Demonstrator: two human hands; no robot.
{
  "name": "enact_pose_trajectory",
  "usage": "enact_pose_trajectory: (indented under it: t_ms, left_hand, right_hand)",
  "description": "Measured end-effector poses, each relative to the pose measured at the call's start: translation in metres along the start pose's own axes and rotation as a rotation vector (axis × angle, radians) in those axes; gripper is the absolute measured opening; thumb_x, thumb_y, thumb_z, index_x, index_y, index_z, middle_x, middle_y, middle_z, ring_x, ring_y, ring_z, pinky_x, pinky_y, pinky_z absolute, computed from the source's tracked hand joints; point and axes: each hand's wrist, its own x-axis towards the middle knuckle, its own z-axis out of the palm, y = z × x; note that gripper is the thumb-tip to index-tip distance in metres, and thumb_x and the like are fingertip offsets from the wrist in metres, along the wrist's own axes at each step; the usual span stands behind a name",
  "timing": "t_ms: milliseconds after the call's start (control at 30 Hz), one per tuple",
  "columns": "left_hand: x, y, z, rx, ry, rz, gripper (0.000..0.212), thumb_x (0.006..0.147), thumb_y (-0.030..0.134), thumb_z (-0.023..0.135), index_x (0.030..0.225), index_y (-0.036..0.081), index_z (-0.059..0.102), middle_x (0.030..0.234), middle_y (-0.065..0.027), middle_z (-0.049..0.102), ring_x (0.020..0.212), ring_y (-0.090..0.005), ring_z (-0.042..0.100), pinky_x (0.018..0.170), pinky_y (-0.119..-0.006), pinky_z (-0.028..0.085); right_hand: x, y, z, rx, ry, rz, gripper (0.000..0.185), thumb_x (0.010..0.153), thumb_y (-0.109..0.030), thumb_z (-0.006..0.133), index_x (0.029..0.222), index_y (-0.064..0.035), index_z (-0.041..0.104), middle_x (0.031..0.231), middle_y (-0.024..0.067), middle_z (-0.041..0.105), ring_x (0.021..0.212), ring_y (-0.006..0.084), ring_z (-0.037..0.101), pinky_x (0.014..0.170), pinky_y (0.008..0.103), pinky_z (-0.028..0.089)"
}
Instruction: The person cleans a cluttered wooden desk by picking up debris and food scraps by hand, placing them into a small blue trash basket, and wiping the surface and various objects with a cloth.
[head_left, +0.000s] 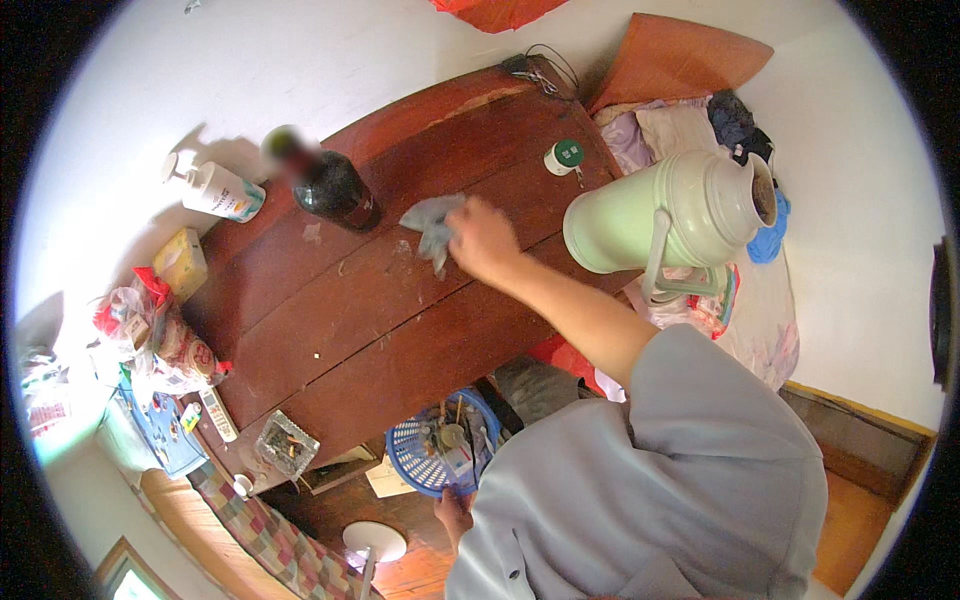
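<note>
My right hand (484, 236) grips a grey cloth (435, 225) against the top of a dark red wooden table (375, 300). Below the table's near edge, my left hand (455, 510) holds the rim of a blue plastic basket (405, 450) with small mixed items inside. A dark glass bottle (337, 195) stands left of the cloth, its top blurred. To the right are a small white jar with a green lid (562, 157) and a pale green thermos flask (630, 217).
A white pump bottle (225, 193), a yellow box (180, 262), plastic bags (169, 337), a remote control (218, 414) and a glass ashtray (286, 447) with butts line the left side. A cable with an adapter (517, 66) lies at the far corner. A round white stand (375, 541) is below.
</note>
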Motion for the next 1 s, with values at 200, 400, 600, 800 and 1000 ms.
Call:
enact_pose_trajectory:
  t_ms: [200, 400, 600, 800, 1000]
  left_hand:
    - [0.005, -0.002, -0.004, 0.072, 0.004, 0.021, 0.03, 0.093, 0.004, 0.054, 0.123, 0.003, 0.06, 0.106, -0.0099, 0.068, 0.088, -0.025, 0.07, 0.069, -0.04, 0.063]
    - [0.004, -0.006, -0.001, -0.068, 0.03, -0.047, 0.028, 0.094, 0.007, 0.058, 0.122, 0.005, 0.061, 0.105, -0.0087, 0.068, 0.084, -0.0241, 0.069, 0.062, -0.038, 0.06]
    - [0.002, -0.002, -0.004, -0.017, 0.027, -0.068, 0.027, 0.098, 0.011, 0.056, 0.124, 0.007, 0.059, 0.106, -0.0085, 0.068, 0.083, -0.024, 0.069, 0.062, -0.038, 0.06]
    - [0.018, -0.027, -0.014, -0.113, 0.044, -0.114, 0.026, 0.097, 0.011, 0.057, 0.123, 0.006, 0.059, 0.109, -0.0093, 0.068, 0.088, -0.0254, 0.07, 0.065, -0.037, 0.063]
    - [0.007, -0.021, -0.02, -0.103, 0.025, -0.136, 0.025, 0.099, 0.013, 0.058, 0.123, 0.007, 0.058, 0.11, -0.0097, 0.069, 0.091, -0.0261, 0.071, 0.069, -0.039, 0.063]
  right_hand:
    - [0.085, 0.107, 0.005, -0.3, 0.324, 0.395, 0.05, 0.091, -0.017, 0.061, 0.136, 0.0021, 0.053, 0.136, 0.0271, 0.049, 0.116, 0.0437, 0.05, 0.094, 0.0563, 0.043]
    - [0.009, 0.047, 0.033, -0.106, 0.225, 0.069, 0.044, 0.096, -0.011, 0.055, 0.137, 0.0047, 0.051, 0.138, 0.0312, 0.046, 0.121, 0.048, 0.047, 0.099, 0.0558, 0.042]
    - [0.119, 0.136, 0.025, -0.131, 0.303, 0.38, 0.048, 0.095, -0.009, 0.051, 0.142, 0.0001, 0.048, 0.146, 0.03, 0.041, 0.128, 0.0517, 0.042, 0.104, 0.06, 0.038]
    - [0.242, 0.153, 0.019, -0.116, 0.222, 0.513, 0.062, 0.095, -0.018, 0.057, 0.154, -0.0113, 0.039, 0.155, 0.0251, 0.032, 0.135, 0.0502, 0.036, 0.11, 0.0605, 0.035]
    - [0.238, 0.096, 0.03, -0.169, 0.068, 0.459, 0.059, 0.098, -0.027, 0.055, 0.152, -0.0094, 0.042, 0.153, 0.0257, 0.033, 0.137, 0.0467, 0.036, 0.109, 0.0588, 0.036]
